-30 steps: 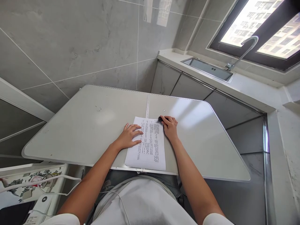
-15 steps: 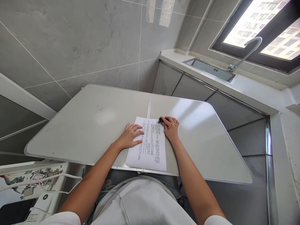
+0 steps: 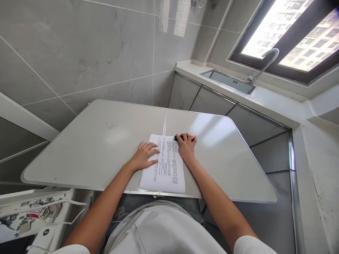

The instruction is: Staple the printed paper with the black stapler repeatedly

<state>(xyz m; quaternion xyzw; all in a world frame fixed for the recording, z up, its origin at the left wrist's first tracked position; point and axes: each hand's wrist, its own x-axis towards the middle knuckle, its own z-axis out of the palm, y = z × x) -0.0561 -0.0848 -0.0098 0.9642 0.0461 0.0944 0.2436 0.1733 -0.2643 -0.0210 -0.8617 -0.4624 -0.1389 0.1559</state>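
Printed paper sheets (image 3: 164,176) lie flat near the table's front edge, straddling the middle seam. My left hand (image 3: 144,156) rests spread on their left side, fingers apart and pressing on the paper. At the far right corner, my right hand (image 3: 186,146) is closed from above over a black and orange stapler (image 3: 193,138). The stapler's black end meets the paper's corner; its middle is hidden under my fingers. Whether the paper's corner sits between its jaws I cannot tell.
The pale folding table (image 3: 227,169) carries a small light scrap (image 3: 182,126) and tiny bits (image 3: 109,126). A counter with a sink (image 3: 230,83) and tap (image 3: 266,65) stands at the right. At lower left a white cable (image 3: 79,211) crosses a cluttered shelf (image 3: 59,225).
My right hand has shifted its hold, its fingers now lying over the top of the stapler, and an orange part shows. My left hand stays on the paper. The camera view has shifted slightly.
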